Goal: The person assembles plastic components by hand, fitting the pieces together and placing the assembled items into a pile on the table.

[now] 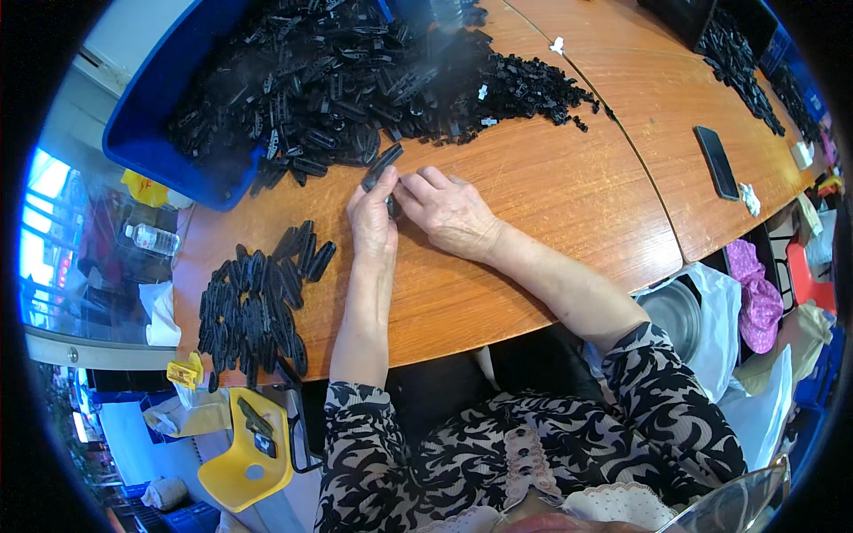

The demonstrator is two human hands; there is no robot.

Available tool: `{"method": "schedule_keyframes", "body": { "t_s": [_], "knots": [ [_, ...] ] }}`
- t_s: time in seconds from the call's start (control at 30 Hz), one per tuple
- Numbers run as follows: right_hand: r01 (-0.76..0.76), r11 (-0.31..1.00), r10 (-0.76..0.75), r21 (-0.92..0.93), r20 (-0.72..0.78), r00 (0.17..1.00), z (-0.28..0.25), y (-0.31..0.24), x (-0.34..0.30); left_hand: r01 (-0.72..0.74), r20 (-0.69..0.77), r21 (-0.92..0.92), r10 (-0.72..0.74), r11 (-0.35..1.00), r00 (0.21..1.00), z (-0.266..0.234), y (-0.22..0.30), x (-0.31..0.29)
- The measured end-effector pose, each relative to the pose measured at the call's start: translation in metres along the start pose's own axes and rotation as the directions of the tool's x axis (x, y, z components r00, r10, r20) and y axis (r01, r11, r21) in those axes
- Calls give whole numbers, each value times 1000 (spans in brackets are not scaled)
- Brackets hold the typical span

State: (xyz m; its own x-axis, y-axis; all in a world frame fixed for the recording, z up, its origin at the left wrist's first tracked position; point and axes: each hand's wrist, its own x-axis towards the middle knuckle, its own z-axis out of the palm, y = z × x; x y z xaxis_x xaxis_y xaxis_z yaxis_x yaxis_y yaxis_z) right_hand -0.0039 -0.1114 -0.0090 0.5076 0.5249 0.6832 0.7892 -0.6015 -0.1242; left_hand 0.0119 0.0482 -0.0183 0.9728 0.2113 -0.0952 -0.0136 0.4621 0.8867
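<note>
A: What occupies the hands?

B: The left hand [371,218] grips an elongated black plastic piece [385,165], one end projecting forward. The right hand [446,210] is together with it; its own grip cannot be told.

A: What surrounds them?

B: Ahead, a heap of loose black plastic parts [311,89]; leftward, a pile of slender black plastic pieces [253,306]; far right, a flat black rectangular phone [716,164].

Long blk pc [386,162], tilted, handheld

Dark phone [716,163] — yellow chair [224,471]
</note>
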Motion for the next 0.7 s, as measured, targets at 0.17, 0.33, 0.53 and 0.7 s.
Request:
{"method": "schedule_keyframes", "body": {
  "t_s": [0.17,0.33,0.53,0.7],
  "knots": [
    [-277,961,277,-2,9,961,-5,36,-3,-172,-67,182,186,968,980,-5,24,7],
    [-419,876,412,-237,-81,907,-2,76,-11,-336,8,549,398,765,917,5,37,41],
    [-300,945,292,-127,-80,953,-2,69,-15,-324,364,930,311,-174,878,18,31,43],
    [-463,876,482,-135,244,841,-16,62,-12,-315,368,927,335,-203,867,17,23,20]
  ]
}}
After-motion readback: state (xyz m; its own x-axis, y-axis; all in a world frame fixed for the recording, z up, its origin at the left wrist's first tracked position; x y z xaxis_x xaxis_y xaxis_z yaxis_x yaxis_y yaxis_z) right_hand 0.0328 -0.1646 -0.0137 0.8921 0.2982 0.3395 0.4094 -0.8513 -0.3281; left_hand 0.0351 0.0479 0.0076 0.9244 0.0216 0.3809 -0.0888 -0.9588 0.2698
